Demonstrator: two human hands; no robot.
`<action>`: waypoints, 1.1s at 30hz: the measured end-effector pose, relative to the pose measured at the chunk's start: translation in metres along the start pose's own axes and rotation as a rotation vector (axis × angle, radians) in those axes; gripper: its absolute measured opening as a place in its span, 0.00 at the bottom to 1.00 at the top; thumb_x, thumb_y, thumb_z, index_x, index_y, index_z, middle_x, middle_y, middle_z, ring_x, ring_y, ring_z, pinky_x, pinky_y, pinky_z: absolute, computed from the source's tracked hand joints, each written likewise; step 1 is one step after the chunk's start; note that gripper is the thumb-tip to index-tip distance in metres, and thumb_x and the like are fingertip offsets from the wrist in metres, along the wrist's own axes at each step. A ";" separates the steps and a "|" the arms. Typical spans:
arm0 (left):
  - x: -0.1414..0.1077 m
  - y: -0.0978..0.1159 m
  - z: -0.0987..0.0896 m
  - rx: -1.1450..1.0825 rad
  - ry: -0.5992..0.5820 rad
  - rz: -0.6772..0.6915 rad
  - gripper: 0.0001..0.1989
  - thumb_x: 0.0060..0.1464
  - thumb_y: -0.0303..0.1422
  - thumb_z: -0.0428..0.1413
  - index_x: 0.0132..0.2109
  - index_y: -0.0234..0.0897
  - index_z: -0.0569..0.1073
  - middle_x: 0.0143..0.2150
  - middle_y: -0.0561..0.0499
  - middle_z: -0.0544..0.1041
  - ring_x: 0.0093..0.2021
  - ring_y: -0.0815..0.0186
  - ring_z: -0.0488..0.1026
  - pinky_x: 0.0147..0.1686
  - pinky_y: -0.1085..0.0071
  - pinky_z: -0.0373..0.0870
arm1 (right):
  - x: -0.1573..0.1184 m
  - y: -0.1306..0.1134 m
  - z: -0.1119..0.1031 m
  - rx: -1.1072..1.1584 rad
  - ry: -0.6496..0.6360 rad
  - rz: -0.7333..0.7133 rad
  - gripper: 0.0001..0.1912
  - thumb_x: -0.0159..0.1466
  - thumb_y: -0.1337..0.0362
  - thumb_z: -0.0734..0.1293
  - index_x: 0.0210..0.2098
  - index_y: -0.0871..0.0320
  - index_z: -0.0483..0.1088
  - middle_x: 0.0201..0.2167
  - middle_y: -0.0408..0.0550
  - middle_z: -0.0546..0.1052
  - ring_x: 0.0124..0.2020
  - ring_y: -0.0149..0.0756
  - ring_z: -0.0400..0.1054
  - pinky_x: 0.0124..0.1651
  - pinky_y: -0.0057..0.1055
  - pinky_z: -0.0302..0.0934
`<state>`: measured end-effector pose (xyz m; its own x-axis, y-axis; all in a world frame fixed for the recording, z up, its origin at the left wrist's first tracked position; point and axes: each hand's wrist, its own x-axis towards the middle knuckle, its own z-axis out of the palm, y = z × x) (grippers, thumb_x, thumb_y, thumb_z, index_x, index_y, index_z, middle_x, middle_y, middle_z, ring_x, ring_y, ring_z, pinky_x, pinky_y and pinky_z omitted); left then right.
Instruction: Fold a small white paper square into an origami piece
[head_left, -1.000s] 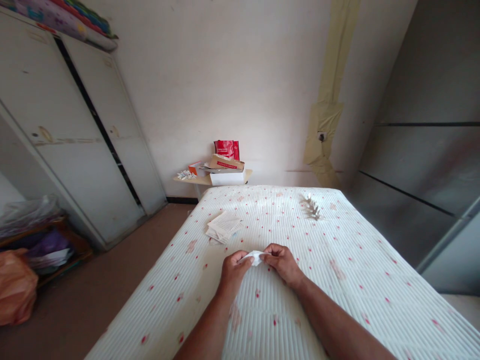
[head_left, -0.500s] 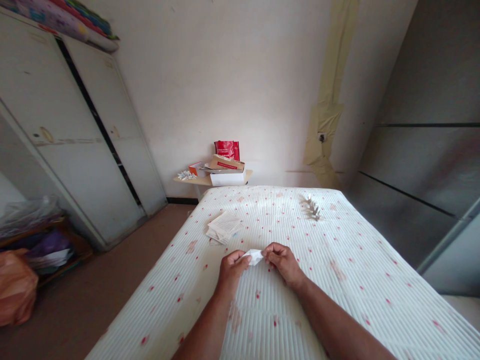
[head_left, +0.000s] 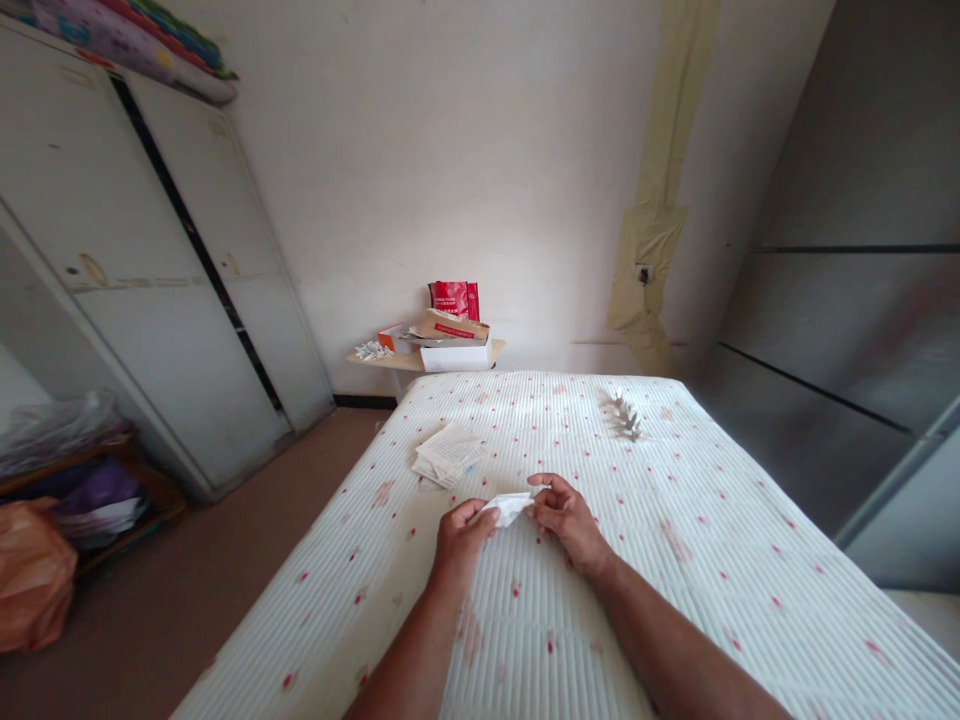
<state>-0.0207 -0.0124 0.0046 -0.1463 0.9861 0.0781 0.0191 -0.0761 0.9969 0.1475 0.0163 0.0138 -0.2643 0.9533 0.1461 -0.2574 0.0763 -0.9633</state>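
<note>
A small folded piece of white paper (head_left: 510,508) is held between my two hands, just above the bed. My left hand (head_left: 461,532) pinches its left end between thumb and fingers. At the right end, my right hand (head_left: 566,520) grips the paper's edge near the thumb, with the index finger lifted off and stretched out. Beyond my left hand lies a loose stack of printed paper sheets (head_left: 448,455) on the bedspread. Farther off to the right, several folded paper pieces (head_left: 624,417) with pointed tips stand in a row.
The bed (head_left: 705,620) has a white ribbed cover with red dots. Behind its far left corner, a small table (head_left: 394,361) bears boxes, a red bag (head_left: 454,300) and white folded pieces. A white cabinet (head_left: 150,270) stands left, grey panels (head_left: 847,300) right.
My right index finger has risen away from the thumb. The paper is tilted a little differently and shows more of its right end; both hands stay in nearly the same place.
</note>
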 end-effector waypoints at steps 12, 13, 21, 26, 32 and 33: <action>0.002 -0.004 0.000 -0.012 0.004 0.004 0.16 0.42 0.42 0.57 0.30 0.30 0.74 0.21 0.53 0.70 0.24 0.69 0.65 0.26 0.75 0.60 | 0.000 -0.003 0.001 0.024 0.046 -0.047 0.19 0.44 0.68 0.67 0.36 0.55 0.63 0.25 0.38 0.67 0.19 0.25 0.54 0.21 0.23 0.49; 0.002 -0.004 0.000 -0.014 0.001 0.005 0.16 0.42 0.42 0.57 0.30 0.30 0.74 0.21 0.53 0.70 0.24 0.69 0.65 0.26 0.75 0.60 | 0.000 -0.003 0.000 0.017 0.052 -0.064 0.16 0.45 0.69 0.66 0.34 0.55 0.64 0.24 0.38 0.67 0.19 0.25 0.54 0.22 0.23 0.49; 0.002 -0.004 0.000 -0.020 -0.021 0.014 0.16 0.42 0.42 0.58 0.29 0.31 0.74 0.21 0.54 0.69 0.24 0.70 0.64 0.26 0.76 0.58 | -0.001 0.003 0.000 -0.069 0.000 -0.031 0.09 0.47 0.64 0.68 0.28 0.57 0.67 0.18 0.36 0.63 0.18 0.24 0.51 0.21 0.23 0.45; -0.001 0.001 0.002 -0.010 -0.059 -0.011 0.15 0.38 0.41 0.59 0.27 0.31 0.74 0.19 0.56 0.66 0.22 0.72 0.59 0.24 0.76 0.54 | -0.003 0.006 0.003 -0.096 -0.055 0.006 0.13 0.50 0.56 0.70 0.29 0.58 0.69 0.22 0.40 0.68 0.21 0.25 0.56 0.24 0.25 0.50; -0.003 0.005 0.003 -0.003 -0.074 -0.018 0.14 0.37 0.40 0.59 0.26 0.31 0.73 0.18 0.57 0.63 0.21 0.73 0.57 0.23 0.77 0.52 | -0.002 0.003 0.005 -0.119 -0.025 0.012 0.16 0.47 0.54 0.71 0.31 0.57 0.68 0.22 0.38 0.66 0.19 0.24 0.55 0.22 0.23 0.48; -0.003 0.005 0.002 -0.001 -0.072 -0.019 0.14 0.37 0.40 0.59 0.26 0.31 0.73 0.19 0.57 0.64 0.21 0.73 0.57 0.23 0.77 0.53 | -0.002 0.003 0.006 -0.123 -0.018 0.008 0.16 0.47 0.54 0.71 0.30 0.57 0.68 0.22 0.38 0.66 0.19 0.24 0.55 0.22 0.23 0.49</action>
<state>-0.0177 -0.0154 0.0089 -0.0749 0.9955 0.0580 0.0163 -0.0570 0.9982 0.1419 0.0128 0.0121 -0.2824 0.9488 0.1416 -0.1397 0.1053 -0.9846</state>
